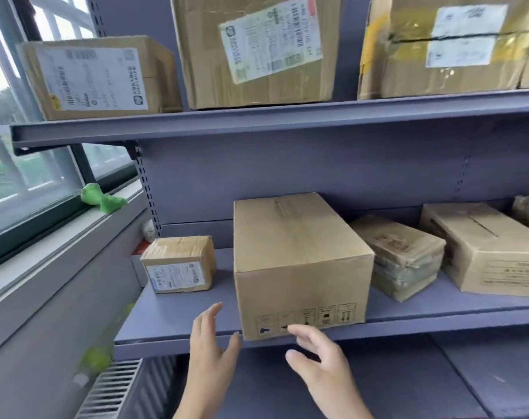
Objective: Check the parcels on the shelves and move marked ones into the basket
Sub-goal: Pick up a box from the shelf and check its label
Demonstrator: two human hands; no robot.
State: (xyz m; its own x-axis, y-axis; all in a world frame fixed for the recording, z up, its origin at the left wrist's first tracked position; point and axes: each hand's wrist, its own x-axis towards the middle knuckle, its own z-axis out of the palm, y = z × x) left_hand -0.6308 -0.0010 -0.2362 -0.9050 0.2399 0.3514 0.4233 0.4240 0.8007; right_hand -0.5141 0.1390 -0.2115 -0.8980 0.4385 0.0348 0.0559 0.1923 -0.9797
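Observation:
A large plain cardboard box (299, 261) stands on the middle shelf (178, 316), its front end with printed handling symbols at the shelf's front edge. My left hand (210, 349) is raised just left of the box's front lower corner, fingers straight, holding nothing. My right hand (320, 355) hovers in front of the box's lower front face, fingers relaxed and spread, empty. A small taped parcel (180, 264) with a white label sits to the left of the box. No basket is in view.
Right of the big box lie a wrapped parcel (405, 258) and a cardboard box (493, 252). The upper shelf (257, 122) carries three labelled boxes. A window and sill with a green object (103, 199) are at the left, a radiator (112, 391) below.

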